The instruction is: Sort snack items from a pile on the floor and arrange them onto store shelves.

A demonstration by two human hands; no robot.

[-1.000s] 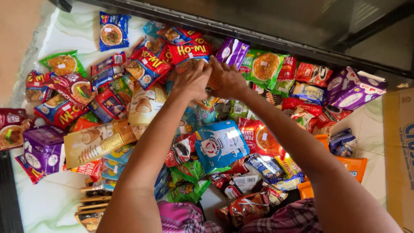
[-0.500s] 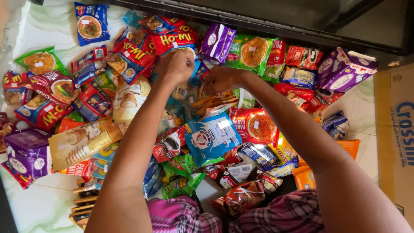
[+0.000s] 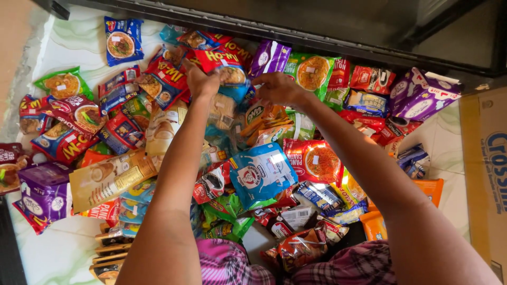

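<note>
While both arms reach away from the person over a heap of snack and noodle packets on a pale marble floor [image 3: 68, 248], the left hand [image 3: 203, 83] and right hand [image 3: 279, 87] sit side by side at the far middle of the pile. Far left lies a blue noodle packet [image 3: 122, 46] with a bowl picture, and nearer on that side a green packet [image 3: 63, 84], several red-and-blue packets, a purple pouch [image 3: 43, 192] and a long tan biscuit pack [image 3: 108, 179]. At the centre, nearer the person, a light-blue packet [image 3: 262, 174] rests beside a red noodle packet [image 3: 314, 161]. Far right are a green noodle packet [image 3: 311, 74], small red packets and a purple carton [image 3: 422, 95]; a brown cardboard box [image 3: 483, 174] with blue printing stands along the right edge. Orange pouches [image 3: 430, 190] lie near right, and checked pink cloth covers the person's lap at the near edge.

The left hand's fingers are curled together, pinching the near-left edge of a red packet with yellow lettering [image 3: 222, 59], which lies just beyond the fingertips. The right hand's fingers are bent, tips turned down toward an orange packet [image 3: 259, 113] just beneath; whether they grip it I cannot tell.
</note>
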